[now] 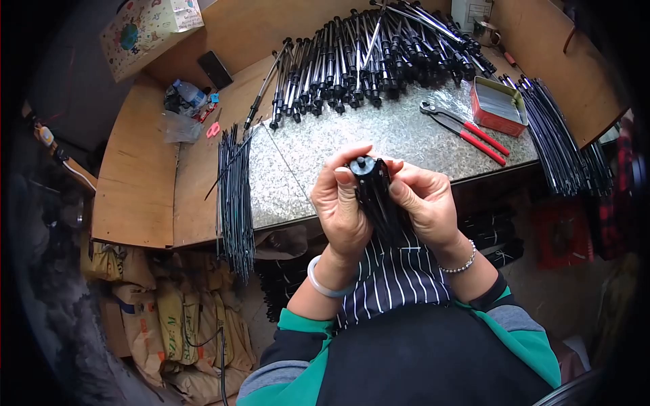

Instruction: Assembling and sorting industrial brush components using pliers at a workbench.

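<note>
Between my two hands, just in front of the bench edge, is a black umbrella frame with thin ribs gathered round it. Its round grey end with a short stud faces up. My left hand wraps it from the left, thumb near the round end. From the other side my right hand pinches the ribs between thumb and fingers. The lower ends of the ribs hang down in front of a striped apron. Beyond the hands, a big pile of black and silver umbrella shafts covers the back of the bench.
Bundles of thin black ribs overhang the bench at left and right. Red-handled cutters lie beside a red tin. A phone, bottle and pink scissors sit at left. Sacks stand below.
</note>
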The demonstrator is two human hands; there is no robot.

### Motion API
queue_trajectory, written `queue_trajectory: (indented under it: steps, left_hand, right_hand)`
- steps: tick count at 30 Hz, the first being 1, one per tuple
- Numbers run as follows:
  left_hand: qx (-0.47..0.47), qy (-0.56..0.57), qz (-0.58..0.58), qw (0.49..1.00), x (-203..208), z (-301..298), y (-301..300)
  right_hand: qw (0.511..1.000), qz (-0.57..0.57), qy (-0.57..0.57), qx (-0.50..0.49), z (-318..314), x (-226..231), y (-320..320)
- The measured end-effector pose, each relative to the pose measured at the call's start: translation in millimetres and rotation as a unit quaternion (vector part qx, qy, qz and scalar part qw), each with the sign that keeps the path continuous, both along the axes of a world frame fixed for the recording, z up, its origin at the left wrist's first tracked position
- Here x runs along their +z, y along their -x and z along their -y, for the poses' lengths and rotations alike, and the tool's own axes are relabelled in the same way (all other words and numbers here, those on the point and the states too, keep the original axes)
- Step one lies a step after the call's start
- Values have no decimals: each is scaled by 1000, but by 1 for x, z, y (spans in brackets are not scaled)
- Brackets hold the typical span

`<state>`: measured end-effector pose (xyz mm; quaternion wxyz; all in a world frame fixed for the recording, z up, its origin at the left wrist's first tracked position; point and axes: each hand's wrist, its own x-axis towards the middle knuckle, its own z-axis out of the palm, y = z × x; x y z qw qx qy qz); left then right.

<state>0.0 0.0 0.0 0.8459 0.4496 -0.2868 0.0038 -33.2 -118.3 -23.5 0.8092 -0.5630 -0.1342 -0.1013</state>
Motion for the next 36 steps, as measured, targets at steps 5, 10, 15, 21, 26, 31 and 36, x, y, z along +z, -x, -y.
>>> queue_trajectory:
  steps: [5, 10, 15, 21, 26, 31, 36]
  left_hand:
    - [12, -34, 9, 999, -2, -1, -4]
    - [-128, 97, -67, 985, -1, -6, -17]
    - [11, 4, -112, 994, 31, 13, 13]
    - [89, -176, 27, 980, 8, -2, 15]
    - [144, -215, 119, 959, 17, -7, 21]
    - [142, -207, 115, 961, 11, -12, 14]
    - [112, -158, -46, 980, 14, -36, 11]
  right_hand:
    - [998, 23, 23, -60, -11, 11, 1]
    - [994, -31, -29, -99, -35, -3, 11]
    - [983, -53, 142, -102, -22, -17, 20]
    - [920, 166, 244, -258, -12, -6, 10]
    - [732, 324, 479, -361, 7, 48, 16]
    - [844, 261, 357, -303, 40, 28, 27]
    - [670, 23, 621, -406, 132, -13, -10]
